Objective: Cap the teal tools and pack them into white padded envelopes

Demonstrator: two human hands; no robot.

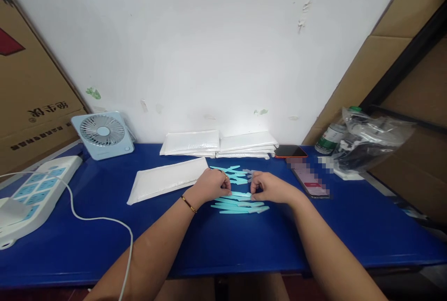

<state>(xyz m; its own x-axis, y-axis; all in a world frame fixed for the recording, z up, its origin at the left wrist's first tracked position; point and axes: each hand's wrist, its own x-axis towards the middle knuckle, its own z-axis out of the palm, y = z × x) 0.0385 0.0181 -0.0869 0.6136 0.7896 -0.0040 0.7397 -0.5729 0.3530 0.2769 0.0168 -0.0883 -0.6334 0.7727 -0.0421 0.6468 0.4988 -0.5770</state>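
Observation:
Several light blue plastic sticks (240, 205) lie in a loose row on the blue table (244, 245), with more of them (234, 174) scattered just behind. My left hand (211, 183) and my right hand (268, 186) rest over the row, fingers curled. Together they pinch the two ends of one blue stick (240, 194). A gold bracelet sits on my left wrist. A white padded envelope (167, 179) lies flat to the left of my left hand.
Two stacks of white padded envelopes (218, 143) lie against the wall. A small blue fan (103, 134) and a power strip (35, 194) with its cable stand at left. Two phones (309, 180), a bottle (330, 137) and a plastic bag (366, 145) are at right. Cardboard boxes flank both sides.

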